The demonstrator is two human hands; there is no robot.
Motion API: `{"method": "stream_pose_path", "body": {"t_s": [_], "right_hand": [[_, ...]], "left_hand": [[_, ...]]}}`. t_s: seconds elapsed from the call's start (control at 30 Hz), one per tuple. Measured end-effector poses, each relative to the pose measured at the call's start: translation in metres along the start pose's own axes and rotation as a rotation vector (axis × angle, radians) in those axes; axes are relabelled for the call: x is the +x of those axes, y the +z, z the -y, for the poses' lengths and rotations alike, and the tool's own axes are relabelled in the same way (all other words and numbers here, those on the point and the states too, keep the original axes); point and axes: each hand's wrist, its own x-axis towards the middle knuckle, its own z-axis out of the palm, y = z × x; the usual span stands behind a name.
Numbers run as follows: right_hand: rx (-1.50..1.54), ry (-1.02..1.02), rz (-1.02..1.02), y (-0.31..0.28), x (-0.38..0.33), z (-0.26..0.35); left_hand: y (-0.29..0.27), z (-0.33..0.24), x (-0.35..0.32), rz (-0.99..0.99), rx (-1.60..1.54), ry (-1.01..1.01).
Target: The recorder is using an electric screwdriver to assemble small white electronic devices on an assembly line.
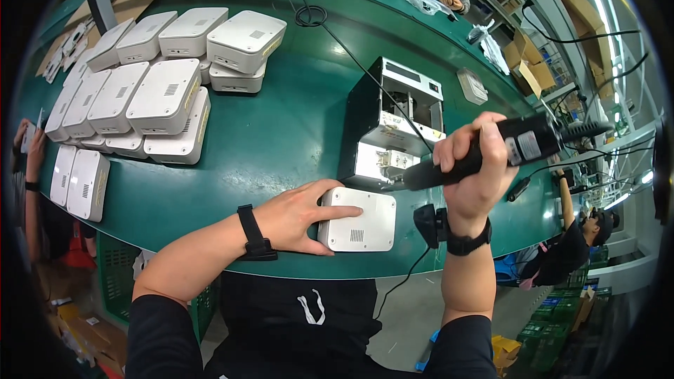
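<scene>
**One white box on the bench edge, driver in hand, tip not on it yet**

Left hand (298, 216) lies flat on the white box (358, 220), fingers spread over its left end and top, pinning it to the green bench (281, 140). The box sits at the near edge of the bench, right in front of us, vent grille facing up.

Right hand (477, 168) is clenched round the black electric screwdriver (491, 154). Its cable runs off to the right. The bit end points down and left, toward the small screw feeder unit (397, 126) just beyond the box. The tip is above the box's far right corner, not touching as far as we can tell.

Progress, judging from the layout only:
- Big batch of identical white boxes (151, 91) stacked in rows at far left. We can't tell whether these are finished or waiting.
- Two more white boxes (78, 182) lie at the left bench edge, apart from the stack.
- The box under our left hand is the only one in work. No screw heads visible from here, too small to tell.

So: unit positioned and held, driver gripped, fastening on this unit looks not yet started.

Other people work at the far end of the bench and off to the right; a hand shows at the left edge.
</scene>
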Motion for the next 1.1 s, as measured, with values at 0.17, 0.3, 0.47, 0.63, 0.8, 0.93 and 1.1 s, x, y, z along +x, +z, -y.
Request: {"method": "stream_pose_path", "body": {"t_s": [0.17, 0.3, 0.47, 0.63, 0.8, 0.93, 1.1], "right_hand": [[0.205, 0.050, 0.133, 0.028, -0.026, 0.013], [0.215, 0.004, 0.265, 0.042, -0.028, 0.006], [0.142, 0.041, 0.275, 0.048, -0.035, -0.010], [0.147, 0.027, 0.321, 0.052, -0.037, -0.012], [0.214, 0.004, 0.306, 0.049, -0.042, -0.018], [0.215, 0.012, 0.275, 0.052, -0.044, -0.018], [0.227, 0.051, 0.149, 0.053, -0.044, -0.018]], "left_hand": [[0.002, 0.000, -0.004, -0.008, -0.023, -0.013], [0.001, -0.001, -0.003, 0.003, -0.018, -0.006], [-0.001, -0.001, -0.004, 0.020, -0.020, -0.005], [0.004, 0.004, -0.006, -0.016, -0.050, 0.011], [0.004, 0.001, -0.005, -0.006, -0.048, 0.007], [0.002, -0.002, -0.005, -0.025, -0.029, 0.028], [0.006, -0.003, -0.004, -0.048, 0.040, 0.035]]}}
